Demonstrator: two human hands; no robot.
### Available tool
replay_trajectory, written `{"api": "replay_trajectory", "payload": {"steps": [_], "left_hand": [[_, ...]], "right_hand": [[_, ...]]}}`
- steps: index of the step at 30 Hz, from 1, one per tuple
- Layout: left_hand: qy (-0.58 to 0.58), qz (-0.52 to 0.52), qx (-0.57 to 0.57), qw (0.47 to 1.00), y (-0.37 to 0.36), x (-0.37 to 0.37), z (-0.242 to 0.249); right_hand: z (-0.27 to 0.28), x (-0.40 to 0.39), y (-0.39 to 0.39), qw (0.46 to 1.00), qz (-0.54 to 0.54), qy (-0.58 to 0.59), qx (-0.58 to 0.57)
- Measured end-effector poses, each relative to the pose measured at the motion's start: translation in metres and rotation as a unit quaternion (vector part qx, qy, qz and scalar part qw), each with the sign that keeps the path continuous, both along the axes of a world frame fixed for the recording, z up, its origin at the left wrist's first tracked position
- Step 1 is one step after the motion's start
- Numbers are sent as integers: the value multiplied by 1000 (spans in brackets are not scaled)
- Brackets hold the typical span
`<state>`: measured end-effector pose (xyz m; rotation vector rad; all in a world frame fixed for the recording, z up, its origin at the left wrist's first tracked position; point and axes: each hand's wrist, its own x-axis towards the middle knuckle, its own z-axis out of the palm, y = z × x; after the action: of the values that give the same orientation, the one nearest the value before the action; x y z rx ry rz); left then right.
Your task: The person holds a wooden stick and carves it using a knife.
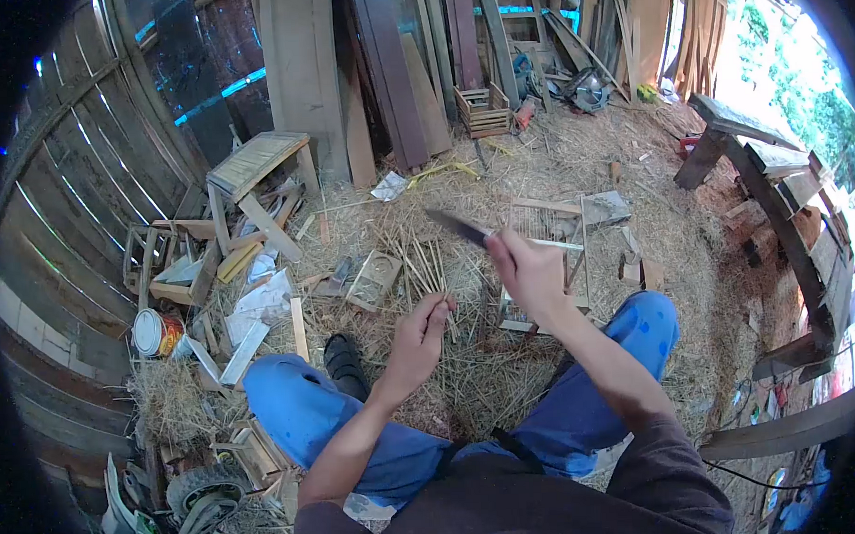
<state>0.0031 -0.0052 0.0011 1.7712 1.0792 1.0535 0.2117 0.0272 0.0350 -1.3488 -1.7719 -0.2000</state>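
My right hand [531, 275] is closed around the handle of a knife [456, 226], raised above the floor. Its dark blade points up and to the left. My left hand [416, 338] is lower and to the left, with thumb and fingers pinched together. Pale thin sticks [418, 263] fan out just beyond its fingertips. Whether the pinch holds one of these sticks or something smaller I cannot make out. Knife blade and left hand are apart. A small wooden frame [519, 324] lies on the floor, partly behind my right hand.
Straw and shavings cover the floor [488, 368] between my knees. A wooden block [373, 280] lies left of the sticks. Farther left are a small wooden stool [257, 165] and a paint can [157, 333]. Planks [383, 71] lean at the back; a wooden bench [784, 226] stands right.
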Motion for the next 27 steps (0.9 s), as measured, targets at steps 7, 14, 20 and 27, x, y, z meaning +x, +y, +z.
{"api": "replay_trajectory", "payload": {"steps": [7,14,20,27], "left_hand": [[1,6,41,999,-3,6,8],[-1,4,60,998,1,6,1],[-14,-5,-10,1000,0,5,4],[-35,-7,-34,999,2,2,-5]], "right_hand": [[1,3,5,999,-31,-1,36],[4,5,5,998,-58,12,37],[-3,6,9,999,-42,2,-4],[-12,5,10,999,-38,-21,-5]]}}
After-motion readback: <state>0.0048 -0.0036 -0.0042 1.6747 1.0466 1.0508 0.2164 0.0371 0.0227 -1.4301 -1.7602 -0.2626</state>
